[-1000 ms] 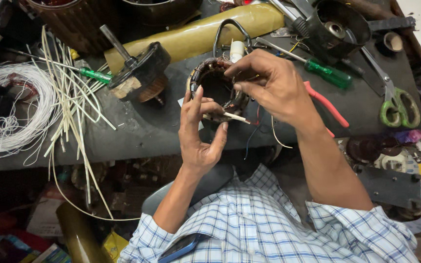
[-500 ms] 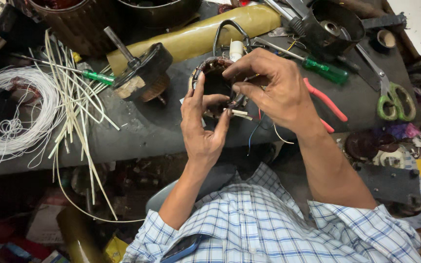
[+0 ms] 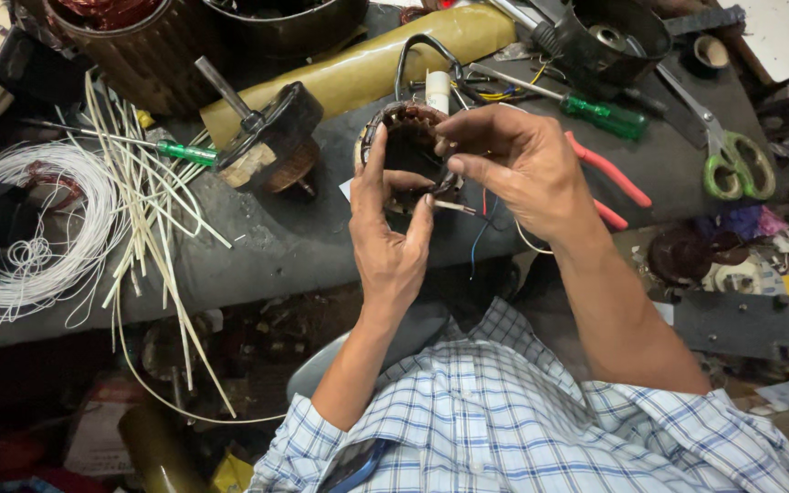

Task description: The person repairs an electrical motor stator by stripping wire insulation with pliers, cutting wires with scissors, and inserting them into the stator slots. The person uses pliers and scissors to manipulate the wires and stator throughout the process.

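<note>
A round motor stator with copper windings rests on the dark workbench. My left hand grips its near rim, fingers spread along the left and front. My right hand holds the stator's right side, fingertips pressed at the windings. Thin red, blue and white lead wires hang from the stator between my hands. A black cable loop arches just behind it.
A rotor with a shaft lies left of the stator. White sleeving strips and a white wire coil fill the left. A green screwdriver, red pliers, green scissors and a yellow roll lie behind and right.
Both hands stay on the stator. My left fingers have slid a little higher along its rim; the right fingertips have shifted slightly at the windings.
</note>
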